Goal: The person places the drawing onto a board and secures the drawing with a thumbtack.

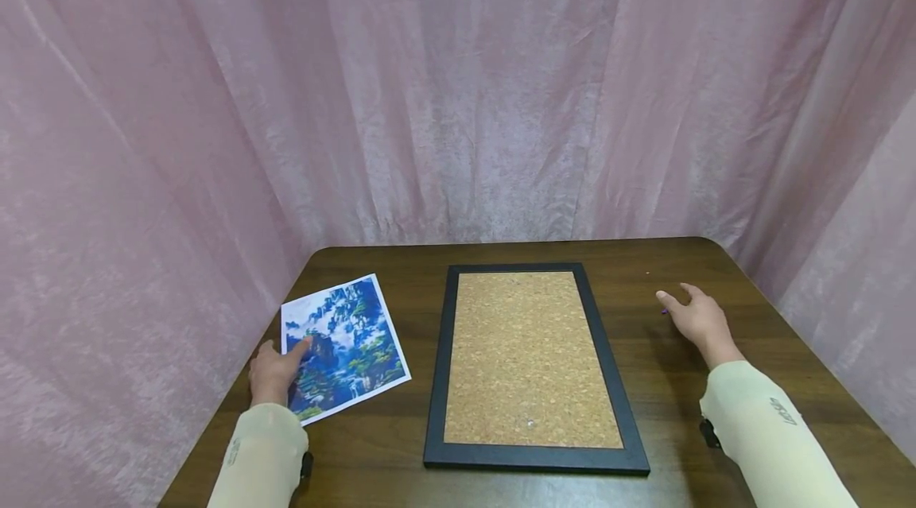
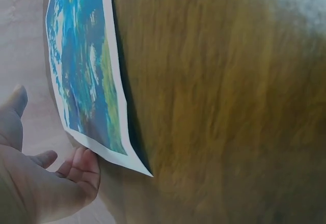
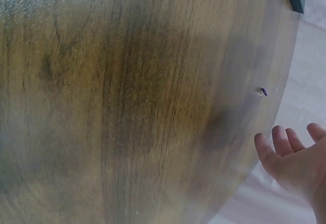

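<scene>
A landscape print [image 1: 348,345] with a white border lies at the table's left side. My left hand [image 1: 275,371] is at its left edge, with the thumb over the picture in the head view. In the left wrist view the fingers [image 2: 84,175] are right at the print's edge and are spread apart. My right hand [image 1: 703,323] is held over the right side of the table, fingers loose, with nothing in it. Close by its thumb is a small purple pushpin [image 3: 263,91], lying on the wood. A black-framed corkboard [image 1: 529,357] lies between the hands.
A small clear piece [image 1: 530,423] sits on the cork near the board's lower edge. Farther back on the brown table [image 1: 408,444] is a tiny reddish speck [image 1: 647,273]. Pink curtains [image 1: 472,95] hang around the table's back and sides.
</scene>
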{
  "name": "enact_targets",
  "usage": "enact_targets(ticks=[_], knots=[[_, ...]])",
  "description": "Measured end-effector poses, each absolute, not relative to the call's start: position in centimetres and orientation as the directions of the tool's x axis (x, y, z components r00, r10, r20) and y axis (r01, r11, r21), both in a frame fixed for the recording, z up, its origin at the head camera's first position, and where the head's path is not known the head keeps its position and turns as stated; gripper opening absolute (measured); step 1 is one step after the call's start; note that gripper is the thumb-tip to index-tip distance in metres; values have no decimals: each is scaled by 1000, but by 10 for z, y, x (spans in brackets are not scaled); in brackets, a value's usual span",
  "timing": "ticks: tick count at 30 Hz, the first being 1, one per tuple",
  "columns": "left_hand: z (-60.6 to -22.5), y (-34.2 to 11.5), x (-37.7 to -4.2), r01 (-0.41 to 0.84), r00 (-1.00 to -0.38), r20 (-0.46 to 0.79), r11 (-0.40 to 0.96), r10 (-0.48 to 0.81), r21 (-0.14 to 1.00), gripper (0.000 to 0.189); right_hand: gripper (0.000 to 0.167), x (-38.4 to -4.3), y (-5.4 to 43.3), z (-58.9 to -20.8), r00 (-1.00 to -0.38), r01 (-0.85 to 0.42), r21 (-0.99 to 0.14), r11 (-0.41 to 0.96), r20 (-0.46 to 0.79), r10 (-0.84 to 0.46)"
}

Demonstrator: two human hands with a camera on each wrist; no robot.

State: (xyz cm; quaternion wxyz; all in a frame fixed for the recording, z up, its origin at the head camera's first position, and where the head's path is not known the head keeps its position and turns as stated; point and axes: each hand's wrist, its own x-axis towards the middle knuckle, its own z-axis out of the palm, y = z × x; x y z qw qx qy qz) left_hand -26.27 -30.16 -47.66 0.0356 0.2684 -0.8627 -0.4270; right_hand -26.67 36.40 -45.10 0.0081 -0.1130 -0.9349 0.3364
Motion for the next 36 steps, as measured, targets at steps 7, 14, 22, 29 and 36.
enact_targets(ticks=[7,14,22,29,36], knots=[[-481,-299,-260,-431,-850,-127,535,-512,727,88,88,-265,366,-451,-958,251,-729,636,-92,273],[-488,-302,-256,-448,-826,-149,474,-543,758,83,79,-266,364,-456,-925,279,-833,478,-99,367],[-493,-304,-254,-432,-827,-133,465,-547,773,72,75,-270,365,-465,-889,287,-923,257,-157,431],[-499,-305,-255,-435,-830,-129,484,-543,759,60,73,-271,364,-474,-865,288,-949,131,-199,460],[-505,-308,-257,-426,-840,-94,544,-534,722,56,70,-270,368,-483,-879,314,-932,178,-214,427]])
